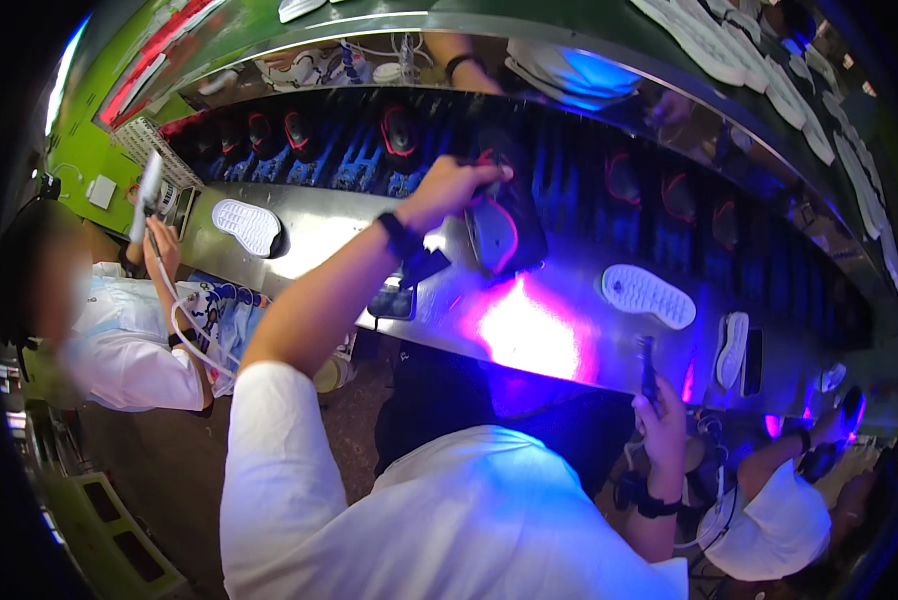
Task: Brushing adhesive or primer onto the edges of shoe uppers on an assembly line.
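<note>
My left hand [456, 190] reaches across the metal table and grips a dark shoe upper [495, 238] by its upper end. The upper's underside, greyish with a glowing pink-red line around its rim, is turned toward me. Lower on the right, my right hand [661, 425] is closed around a thin dark brush [649, 372], its bristled end pointing up, apart from the upper. Between the hands lies a bright pink-white patch of light on the tabletop. The nearest shoe sole [649, 295], white with a patterned tread, rests on the table above the brush.
Beyond the metal table [349, 225] runs a dark conveyor carrying several shoe uppers [399, 130]. Another white sole [247, 228] lies left, one [732, 350] right. A phone-like device [394, 300] sits by the near edge. Co-workers [139, 340] flank me; white soles [709, 45] line a shelf.
</note>
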`<state>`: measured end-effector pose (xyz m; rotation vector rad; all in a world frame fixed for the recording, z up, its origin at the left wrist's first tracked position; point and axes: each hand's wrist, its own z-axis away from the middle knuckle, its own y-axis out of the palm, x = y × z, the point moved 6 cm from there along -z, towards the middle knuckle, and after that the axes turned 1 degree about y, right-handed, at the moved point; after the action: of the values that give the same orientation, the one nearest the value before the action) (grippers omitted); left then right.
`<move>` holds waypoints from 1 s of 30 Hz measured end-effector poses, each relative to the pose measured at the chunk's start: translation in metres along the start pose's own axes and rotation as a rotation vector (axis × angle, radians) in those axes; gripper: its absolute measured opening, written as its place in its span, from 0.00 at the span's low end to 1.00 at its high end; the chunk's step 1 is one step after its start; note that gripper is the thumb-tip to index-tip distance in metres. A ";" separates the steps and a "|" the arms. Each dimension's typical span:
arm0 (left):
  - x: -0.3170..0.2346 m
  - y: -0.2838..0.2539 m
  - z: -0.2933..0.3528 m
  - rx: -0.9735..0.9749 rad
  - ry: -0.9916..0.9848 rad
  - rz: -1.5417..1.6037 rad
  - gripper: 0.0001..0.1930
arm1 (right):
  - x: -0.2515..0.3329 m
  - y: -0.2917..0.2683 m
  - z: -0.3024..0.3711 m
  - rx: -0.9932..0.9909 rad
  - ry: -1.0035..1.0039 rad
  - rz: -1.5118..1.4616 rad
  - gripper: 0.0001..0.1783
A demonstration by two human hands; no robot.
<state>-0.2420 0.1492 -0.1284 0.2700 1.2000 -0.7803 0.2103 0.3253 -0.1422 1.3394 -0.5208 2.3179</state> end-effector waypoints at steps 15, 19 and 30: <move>-0.023 0.000 -0.238 -0.136 0.228 -0.876 0.24 | -0.036 -0.053 0.004 -0.337 0.062 -0.011 0.24; -0.006 0.088 -0.207 -0.192 0.178 -0.851 0.23 | -0.048 -0.057 -0.012 -0.394 0.034 -0.131 0.21; -0.049 0.204 -0.191 -0.121 0.027 -0.975 0.26 | -0.032 -0.045 0.004 -0.398 -0.034 -0.160 0.19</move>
<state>-0.2521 0.4247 -0.1969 -0.4532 1.3883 -1.5299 0.2515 0.3564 -0.1628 1.1809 -0.8057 1.9375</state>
